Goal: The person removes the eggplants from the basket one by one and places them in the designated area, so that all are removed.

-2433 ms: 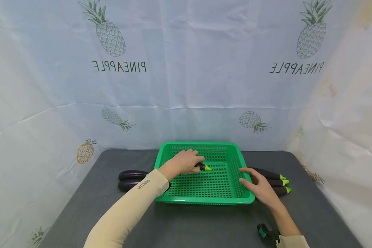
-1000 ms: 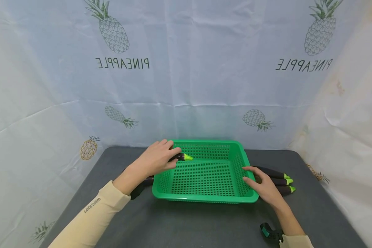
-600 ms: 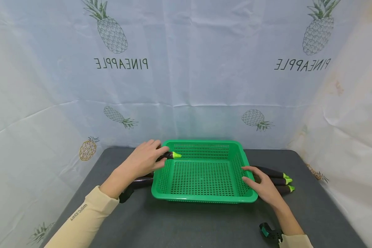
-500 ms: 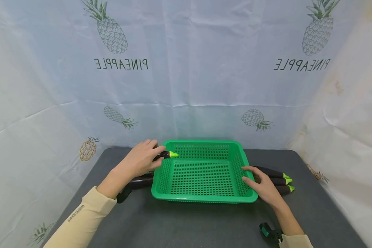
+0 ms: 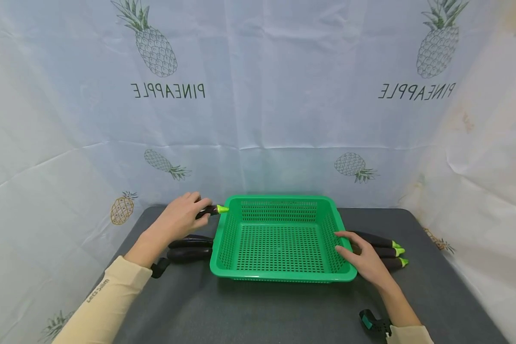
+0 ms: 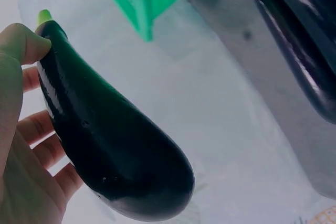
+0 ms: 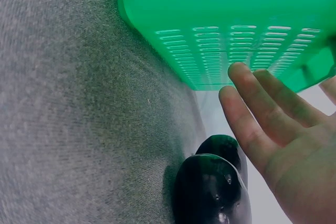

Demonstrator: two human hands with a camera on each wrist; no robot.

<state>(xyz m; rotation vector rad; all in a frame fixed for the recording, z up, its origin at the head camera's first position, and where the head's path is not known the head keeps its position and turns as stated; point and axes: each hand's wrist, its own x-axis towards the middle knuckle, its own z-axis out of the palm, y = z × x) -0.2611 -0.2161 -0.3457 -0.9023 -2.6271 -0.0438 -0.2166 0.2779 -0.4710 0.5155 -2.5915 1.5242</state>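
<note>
My left hand [image 5: 176, 220] grips a dark purple eggplant [image 5: 209, 210] near its green stem, by the basket's back left corner. In the left wrist view that eggplant [image 6: 115, 124] hangs with its fat end free, thumb on its neck. My right hand [image 5: 365, 258] holds the right rim of a green plastic basket [image 5: 284, 276], thumb and forefinger over the edge. The right wrist view shows its other fingers [image 7: 257, 119] stretched out along the basket's outer wall. Nothing lies inside the basket.
Two eggplants [image 5: 190, 254] lie left of the basket on the dark grey table [image 5: 275, 310]. Three more eggplants [image 5: 376, 239], partly behind my right hand, lie on its right side. A pineapple-print cloth [image 5: 284, 110] hangs close behind the table.
My left hand has carried the eggplant from inside the basket leftward over the rim, uncovering the two eggplants on the left. My right hand has stayed at the basket's right rim.
</note>
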